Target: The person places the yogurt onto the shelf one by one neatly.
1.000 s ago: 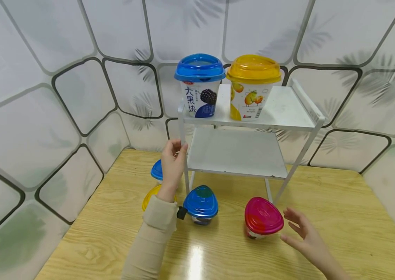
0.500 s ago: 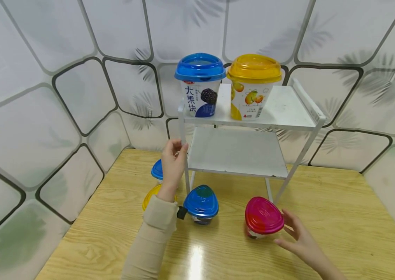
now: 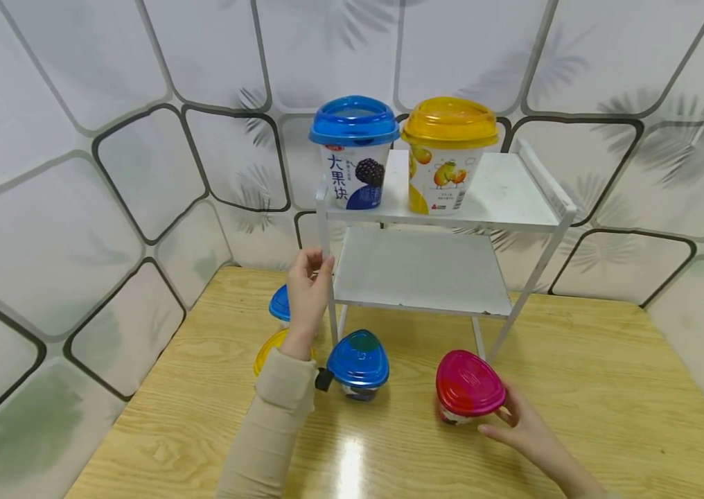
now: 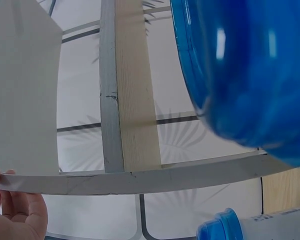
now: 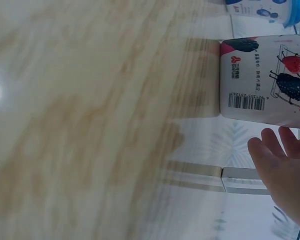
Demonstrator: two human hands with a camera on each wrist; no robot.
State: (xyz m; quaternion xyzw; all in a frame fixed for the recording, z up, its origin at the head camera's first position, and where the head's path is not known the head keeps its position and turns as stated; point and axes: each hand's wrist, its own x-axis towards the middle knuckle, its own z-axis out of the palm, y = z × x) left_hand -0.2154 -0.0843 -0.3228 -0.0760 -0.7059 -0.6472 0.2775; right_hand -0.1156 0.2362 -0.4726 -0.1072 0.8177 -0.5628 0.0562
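Note:
In the head view my left hand (image 3: 310, 277) grips the front left post of a white two-shelf rack (image 3: 427, 274), fingers curled round it. The left wrist view shows those fingers (image 4: 12, 215) on the grey post (image 4: 140, 179). My right hand (image 3: 504, 416) reaches a red-lidded cup (image 3: 469, 384) standing on the table in front of the rack. Its fingertips touch the cup's right side and the thumb lies low beside it. In the right wrist view the fingers (image 5: 277, 145) are nearly straight at the wall of the cup (image 5: 265, 82).
A blue-lidded cup (image 3: 355, 149) and a yellow-lidded cup (image 3: 448, 152) stand on the rack's top shelf. On the wooden table (image 3: 576, 388) stand a blue-lidded cup (image 3: 358, 364), a yellow-lidded one (image 3: 267, 350) behind my left sleeve, and a further blue-lidded one (image 3: 280, 303). Patterned walls close in on all sides.
My right hand has moved left across the table from open air to the red-lidded cup's side. The left hand has stayed on the rack post.

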